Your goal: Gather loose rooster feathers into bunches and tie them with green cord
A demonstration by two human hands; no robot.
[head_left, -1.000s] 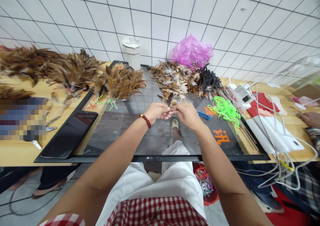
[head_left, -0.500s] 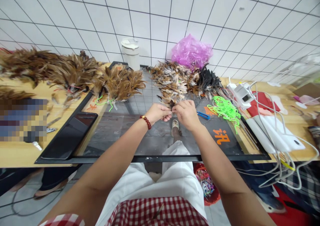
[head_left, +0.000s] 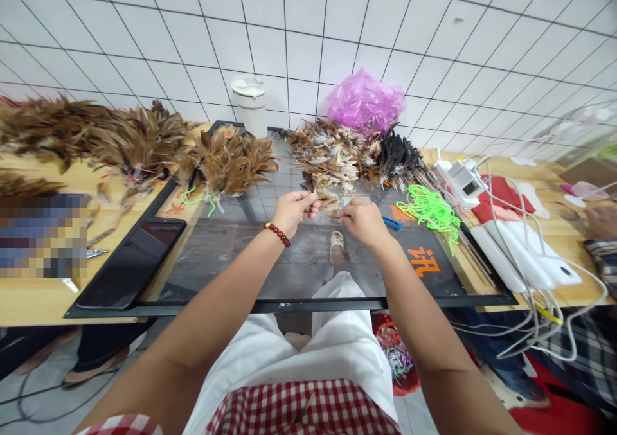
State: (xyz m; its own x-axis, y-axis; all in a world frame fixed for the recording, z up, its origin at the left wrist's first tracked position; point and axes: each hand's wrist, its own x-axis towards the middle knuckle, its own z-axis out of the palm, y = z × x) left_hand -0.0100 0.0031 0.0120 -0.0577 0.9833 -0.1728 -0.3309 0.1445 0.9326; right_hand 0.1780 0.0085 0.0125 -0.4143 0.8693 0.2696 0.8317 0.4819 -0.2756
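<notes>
Over the dark glass sheet, my left hand [head_left: 293, 211] is closed in a pinch on a small brown feather [head_left: 328, 200] beside its fingertips. My right hand [head_left: 362, 219] sits a short way to the right, thumb and fingers pressed together on what looks like another thin feather; its tip is hard to make out. Just beyond both hands lies a pile of mottled brown and cream feathers [head_left: 332, 155], with black feathers [head_left: 399, 155] at its right. Blue snips [head_left: 392, 223] lie beside my right hand.
Brown feather bunches [head_left: 231, 162] with green ties lie left, near a black phone [head_left: 132, 261]. A white cup [head_left: 250, 107] and pink plastic bag [head_left: 366, 101] stand by the wall. Right are green strings [head_left: 429, 210], a power strip [head_left: 463, 181] and cables. A co-worker's hand [head_left: 602, 221] shows far right.
My hands have moved apart: the right one slightly down, the left one a little left and up. A brown feather now shows between them, where a dark one was before.
</notes>
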